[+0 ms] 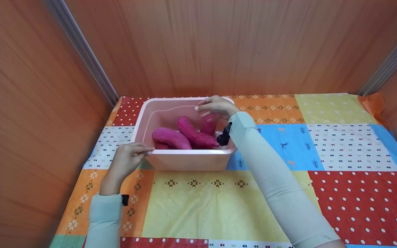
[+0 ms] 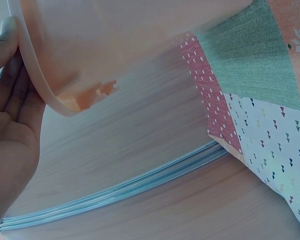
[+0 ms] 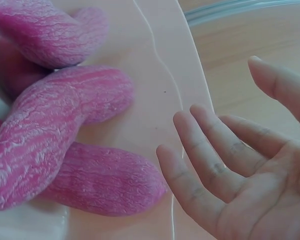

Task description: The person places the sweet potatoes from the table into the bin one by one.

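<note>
A pale pink plastic bin [image 1: 190, 161] stands at the back of the table. Several magenta, wrinkled sweet potatoes [image 1: 172, 137] lie across one another inside it; the right wrist view shows a sweet potato [image 3: 102, 182] close to the fingertips. My left hand [image 1: 126, 160] pinches the bin's rim at its near left corner, thumb on one side and fingers on the other, as the left wrist view shows with the bin wall [image 2: 105, 40]. Over the far right part of the bin hovers my right hand [image 1: 219, 106], its fingers spread and loosely bent, holding nothing.
A patchwork-patterned cloth [image 1: 215, 206] covers the table under the bin. A wood-grain panel [image 1: 219, 48] rises close behind the bin, and another side panel [image 1: 29, 120] stands at the left. Metal strips [image 1: 84, 48] run along the panel corners.
</note>
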Demonstrator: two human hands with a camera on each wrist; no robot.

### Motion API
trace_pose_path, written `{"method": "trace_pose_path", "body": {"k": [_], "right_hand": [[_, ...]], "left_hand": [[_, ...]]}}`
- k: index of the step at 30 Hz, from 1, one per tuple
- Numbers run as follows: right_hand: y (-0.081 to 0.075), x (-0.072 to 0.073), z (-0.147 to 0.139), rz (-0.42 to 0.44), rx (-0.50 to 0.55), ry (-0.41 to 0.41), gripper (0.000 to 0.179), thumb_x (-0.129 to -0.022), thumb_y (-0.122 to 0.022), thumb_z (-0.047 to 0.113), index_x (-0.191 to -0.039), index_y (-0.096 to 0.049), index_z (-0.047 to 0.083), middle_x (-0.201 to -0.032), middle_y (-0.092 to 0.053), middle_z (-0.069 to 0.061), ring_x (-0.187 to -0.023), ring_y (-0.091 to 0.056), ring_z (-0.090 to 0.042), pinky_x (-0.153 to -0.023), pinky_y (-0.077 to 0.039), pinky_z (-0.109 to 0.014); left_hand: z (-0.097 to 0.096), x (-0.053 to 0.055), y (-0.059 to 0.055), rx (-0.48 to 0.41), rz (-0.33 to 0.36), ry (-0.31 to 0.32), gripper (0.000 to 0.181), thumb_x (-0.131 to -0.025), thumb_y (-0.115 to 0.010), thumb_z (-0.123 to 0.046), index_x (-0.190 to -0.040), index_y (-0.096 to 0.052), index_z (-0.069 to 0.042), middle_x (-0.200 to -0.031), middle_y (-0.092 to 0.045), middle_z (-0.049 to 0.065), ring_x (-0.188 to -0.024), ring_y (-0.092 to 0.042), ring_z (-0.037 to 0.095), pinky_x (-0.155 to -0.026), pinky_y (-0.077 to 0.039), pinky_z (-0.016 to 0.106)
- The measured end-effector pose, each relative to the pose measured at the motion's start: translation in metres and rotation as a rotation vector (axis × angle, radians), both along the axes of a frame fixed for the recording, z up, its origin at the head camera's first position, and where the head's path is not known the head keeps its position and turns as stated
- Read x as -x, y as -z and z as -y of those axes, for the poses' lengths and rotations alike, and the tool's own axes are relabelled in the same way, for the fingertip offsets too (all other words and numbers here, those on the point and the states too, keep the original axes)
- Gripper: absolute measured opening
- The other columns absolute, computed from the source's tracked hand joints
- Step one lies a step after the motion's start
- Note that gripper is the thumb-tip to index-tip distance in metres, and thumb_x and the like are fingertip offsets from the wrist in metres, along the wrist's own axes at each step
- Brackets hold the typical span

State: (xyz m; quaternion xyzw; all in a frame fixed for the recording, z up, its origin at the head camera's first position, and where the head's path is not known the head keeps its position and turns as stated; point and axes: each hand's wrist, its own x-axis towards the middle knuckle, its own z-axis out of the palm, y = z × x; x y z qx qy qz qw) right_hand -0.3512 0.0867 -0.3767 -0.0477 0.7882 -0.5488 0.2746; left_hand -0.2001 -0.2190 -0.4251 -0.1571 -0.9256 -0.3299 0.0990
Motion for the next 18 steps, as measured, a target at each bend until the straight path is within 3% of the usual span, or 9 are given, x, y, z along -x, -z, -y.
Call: {"method": "trace_pose_path", "body": {"k": [8,18], "right_hand": [[-0.004,-0.001,-0.009,-0.006,0.006,0.041,0.044,-0.088,-0.07,0.028,-0.128,-0.059,0.011,-0.124,-0.061,-0.012,-0.113,-0.063,-0.03,-0.097,-0.052,-0.045],[-0.011,-0.002,-0.026,0.003,0.004,0.043,0.047,-0.09,-0.067,0.034,-0.13,-0.058,0.011,-0.131,-0.06,-0.016,-0.118,-0.06,-0.031,-0.094,-0.054,-0.042]], "left_hand": [[0.001,0.002,0.0,0.001,0.018,-0.002,0.019,-0.085,-0.07,-0.002,-0.101,-0.076,-0.008,-0.1,-0.074,0.011,-0.098,-0.069,0.028,-0.083,-0.058,0.043],[0.004,0.003,-0.002,-0.006,0.046,0.003,0.02,-0.085,-0.07,-0.003,-0.103,-0.076,-0.007,-0.1,-0.074,0.011,-0.098,-0.068,0.029,-0.083,-0.058,0.043]]}}
